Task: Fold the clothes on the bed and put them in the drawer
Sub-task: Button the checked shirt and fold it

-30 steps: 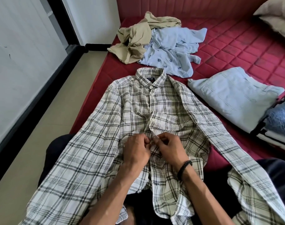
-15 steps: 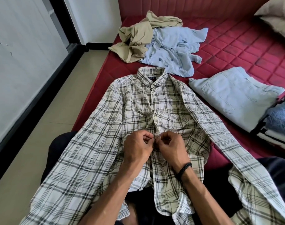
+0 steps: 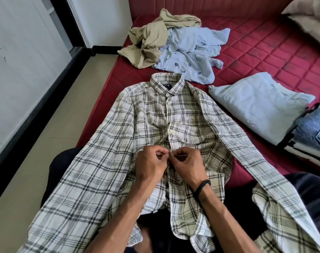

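A: Surface and room, quick.

B: Red quilted mattress [image 3: 265,57] fills the upper right and centre of the frame. Beige tiled floor [image 3: 51,139] runs down the left, white wall [image 3: 18,70] with a black skirting strip at upper left. A pale pillow [image 3: 308,17] sits in the top right corner.

A: Other clothes?

B: Crumpled khaki garment [image 3: 150,39] and a pale blue printed shirt [image 3: 190,55] heaped together at top centre, touching. A folded light blue garment [image 3: 257,105] at right centre, and just beside it, at the right edge, a stack with folded denim [image 3: 312,132] on top.

A: The task item?

B: Plaid shirt [image 3: 155,125], cream with dark grey checks, lying front-up in the centre of the frame. Upper buttons fastened, lower placket gaping open over the person's dark-trousered lap. Dark label visible inside the collar.

A: Orientation?

B: Long axis runs bottom to top of frame, collar pointing toward the top, hem toward the bottom edge. Sleeves splay out diagonally to lower left and lower right.

A: Hands?

B: Left hand [image 3: 150,165] and right hand [image 3: 188,165] meet at the placket mid-shirt, fingers curled, each pinching a fabric edge at a button. Black braided wristband [image 3: 202,187] on the right wrist.
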A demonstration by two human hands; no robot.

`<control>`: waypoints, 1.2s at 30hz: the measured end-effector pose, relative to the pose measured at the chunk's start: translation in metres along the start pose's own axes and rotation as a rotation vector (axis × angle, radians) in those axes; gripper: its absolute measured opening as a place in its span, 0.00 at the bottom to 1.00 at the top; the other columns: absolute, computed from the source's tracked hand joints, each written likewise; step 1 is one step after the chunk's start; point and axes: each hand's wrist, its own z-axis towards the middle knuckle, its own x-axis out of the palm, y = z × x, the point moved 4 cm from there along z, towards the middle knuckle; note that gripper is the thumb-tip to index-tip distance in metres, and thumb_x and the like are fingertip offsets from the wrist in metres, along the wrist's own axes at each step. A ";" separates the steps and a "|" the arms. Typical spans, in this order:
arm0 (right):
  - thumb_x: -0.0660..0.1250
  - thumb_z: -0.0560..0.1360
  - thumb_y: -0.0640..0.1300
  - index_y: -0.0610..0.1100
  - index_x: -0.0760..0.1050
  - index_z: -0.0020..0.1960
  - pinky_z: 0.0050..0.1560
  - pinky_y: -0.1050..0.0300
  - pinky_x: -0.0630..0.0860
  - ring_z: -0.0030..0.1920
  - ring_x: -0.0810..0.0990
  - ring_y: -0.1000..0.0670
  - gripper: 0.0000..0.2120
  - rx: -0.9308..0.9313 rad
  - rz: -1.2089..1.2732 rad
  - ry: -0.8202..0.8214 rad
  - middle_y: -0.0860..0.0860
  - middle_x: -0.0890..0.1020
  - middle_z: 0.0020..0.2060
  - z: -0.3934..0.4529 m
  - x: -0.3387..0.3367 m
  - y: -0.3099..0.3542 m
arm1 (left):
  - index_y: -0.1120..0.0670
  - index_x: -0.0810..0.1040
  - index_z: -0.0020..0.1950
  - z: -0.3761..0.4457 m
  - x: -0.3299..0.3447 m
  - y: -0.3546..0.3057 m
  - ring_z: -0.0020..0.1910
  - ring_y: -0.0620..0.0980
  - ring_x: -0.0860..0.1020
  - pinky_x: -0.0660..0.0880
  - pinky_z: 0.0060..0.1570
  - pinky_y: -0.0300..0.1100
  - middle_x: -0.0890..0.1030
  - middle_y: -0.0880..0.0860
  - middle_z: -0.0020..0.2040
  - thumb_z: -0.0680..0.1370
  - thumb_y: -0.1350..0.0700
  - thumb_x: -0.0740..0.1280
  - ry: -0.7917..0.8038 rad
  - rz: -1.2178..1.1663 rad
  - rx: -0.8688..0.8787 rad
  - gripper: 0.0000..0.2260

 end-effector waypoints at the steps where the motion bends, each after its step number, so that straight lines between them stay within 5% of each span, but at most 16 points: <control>1: 0.77 0.75 0.40 0.43 0.82 0.45 0.39 0.56 0.85 0.38 0.86 0.53 0.03 0.008 0.025 0.004 0.51 0.86 0.39 0.000 0.000 -0.002 | 0.50 0.86 0.51 0.000 0.000 0.001 0.38 0.37 0.82 0.76 0.30 0.29 0.84 0.43 0.45 0.76 0.57 0.77 0.004 -0.017 -0.008 0.06; 9: 0.77 0.75 0.40 0.40 0.85 0.47 0.51 0.43 0.85 0.42 0.87 0.44 0.04 0.169 0.353 0.074 0.44 0.88 0.40 0.002 0.002 -0.012 | 0.50 0.86 0.52 0.000 0.001 0.004 0.43 0.35 0.82 0.80 0.38 0.30 0.85 0.42 0.45 0.75 0.58 0.77 0.009 -0.099 -0.045 0.07; 16: 0.75 0.77 0.46 0.40 0.86 0.47 0.53 0.49 0.81 0.42 0.82 0.48 0.08 0.262 0.466 0.196 0.44 0.86 0.42 0.004 0.005 -0.017 | 0.52 0.86 0.51 0.008 0.004 0.022 0.42 0.46 0.85 0.84 0.43 0.42 0.86 0.48 0.46 0.75 0.60 0.77 0.056 -0.280 -0.268 0.07; 24: 0.78 0.73 0.37 0.36 0.85 0.47 0.38 0.64 0.79 0.35 0.82 0.55 0.06 0.227 0.361 0.209 0.45 0.87 0.40 0.003 0.006 -0.006 | 0.59 0.86 0.52 0.004 0.000 0.035 0.39 0.46 0.86 0.82 0.41 0.37 0.88 0.54 0.44 0.75 0.67 0.75 0.151 -0.579 -0.423 0.08; 36: 0.81 0.70 0.43 0.44 0.85 0.43 0.41 0.55 0.85 0.39 0.87 0.50 0.07 0.036 0.103 0.017 0.50 0.87 0.37 0.001 0.007 -0.004 | 0.55 0.88 0.49 0.006 0.006 0.033 0.44 0.50 0.87 0.84 0.48 0.44 0.88 0.51 0.44 0.72 0.57 0.80 0.127 -0.554 -0.374 0.07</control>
